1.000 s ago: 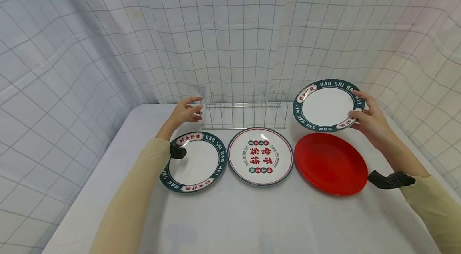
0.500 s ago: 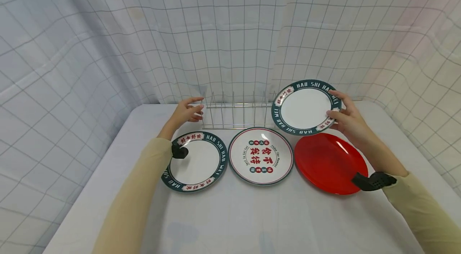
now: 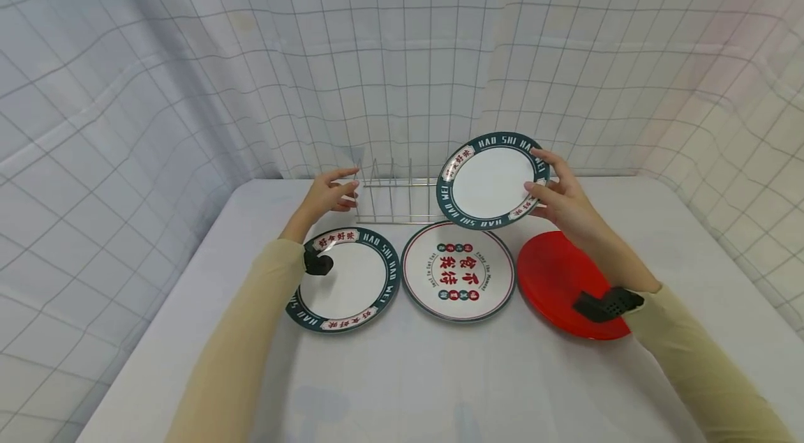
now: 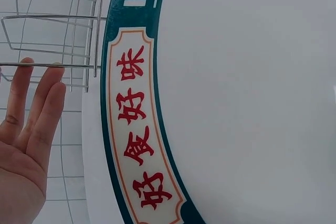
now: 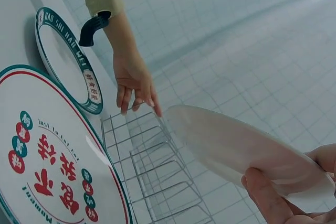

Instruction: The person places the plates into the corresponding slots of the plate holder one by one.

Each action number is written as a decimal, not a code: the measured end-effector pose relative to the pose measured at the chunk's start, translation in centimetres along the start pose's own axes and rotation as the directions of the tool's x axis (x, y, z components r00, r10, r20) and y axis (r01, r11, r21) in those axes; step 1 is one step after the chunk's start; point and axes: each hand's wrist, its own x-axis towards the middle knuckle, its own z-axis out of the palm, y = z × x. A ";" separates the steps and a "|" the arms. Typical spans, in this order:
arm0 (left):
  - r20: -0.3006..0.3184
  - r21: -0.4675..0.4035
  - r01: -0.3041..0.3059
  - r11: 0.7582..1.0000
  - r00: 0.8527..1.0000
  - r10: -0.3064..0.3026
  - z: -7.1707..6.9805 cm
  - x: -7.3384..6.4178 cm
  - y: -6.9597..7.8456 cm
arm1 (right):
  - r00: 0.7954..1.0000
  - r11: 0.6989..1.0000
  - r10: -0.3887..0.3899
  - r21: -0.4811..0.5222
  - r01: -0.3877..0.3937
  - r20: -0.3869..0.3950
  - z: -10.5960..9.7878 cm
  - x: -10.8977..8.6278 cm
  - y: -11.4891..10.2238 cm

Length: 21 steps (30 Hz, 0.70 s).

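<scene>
A white plate [image 3: 493, 183] with a dark green lettered rim is raised off the table, pinched at its right edge by my right hand [image 3: 561, 200]. It hangs tilted in front of the right part of the wire dish rack [image 3: 402, 200] and hides that part in the head view. The right wrist view shows its pale underside and my thumb on it. My left hand [image 3: 324, 195] is at the rack's left end. Its fairly straight fingers [image 4: 46, 111] touch the end wire in the left wrist view.
In a row before the rack lie a green-rimmed plate [image 3: 342, 279], a white plate with red characters [image 3: 458, 303] and a red plate [image 3: 553, 275], partly behind my right forearm. All are on a white-covered table [image 3: 402, 387]. A checked curtain [image 3: 402, 45] closes the back and sides.
My right hand has carried the green-rimmed plate leftward, from above the red plate to in front of the rack. My left hand stays at the rack's left end.
</scene>
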 end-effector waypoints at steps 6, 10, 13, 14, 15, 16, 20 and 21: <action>0.001 -0.033 0.016 0.999 1.000 -0.016 -0.1 0.7 -0.9 | 1.000 1.000 -0.001 -0.028 0.001 -0.004 2.0 1.0 -0.1; 0.001 -0.042 0.019 0.999 1.000 -0.019 -0.2 1.2 -2.2 | 1.000 1.000 -0.002 -0.019 0.002 0.012 3.3 1.8 -0.1; 0.002 -0.024 0.018 1.000 1.000 -0.018 -0.2 1.5 -3.0 | 1.000 1.000 -0.005 -0.003 0.005 0.029 4.3 2.3 -0.3; 0.001 -0.021 0.018 1.000 1.000 -0.018 -0.2 1.6 -3.1 | 0.999 1.000 -0.006 0.004 0.006 0.033 4.6 2.6 -0.3; 0.002 -0.020 0.018 1.000 1.000 -0.018 -0.2 1.6 -3.1 | 0.999 1.000 -0.006 0.003 0.006 0.035 4.9 2.8 -0.4; 0.003 -0.021 0.019 1.000 1.000 -0.019 -0.2 1.6 -3.1 | 0.999 1.000 -0.008 0.003 0.008 0.038 5.3 3.0 -0.4; 0.009 -0.036 0.035 0.999 0.999 -0.035 0.0 1.2 -2.1 | 0.999 1.000 -0.013 -0.001 0.013 0.043 6.4 3.8 -0.5; 0.009 -0.037 0.042 0.998 0.999 -0.041 0.0 1.1 -1.7 | 0.999 1.000 -0.017 -0.004 0.017 0.044 6.7 4.0 -0.6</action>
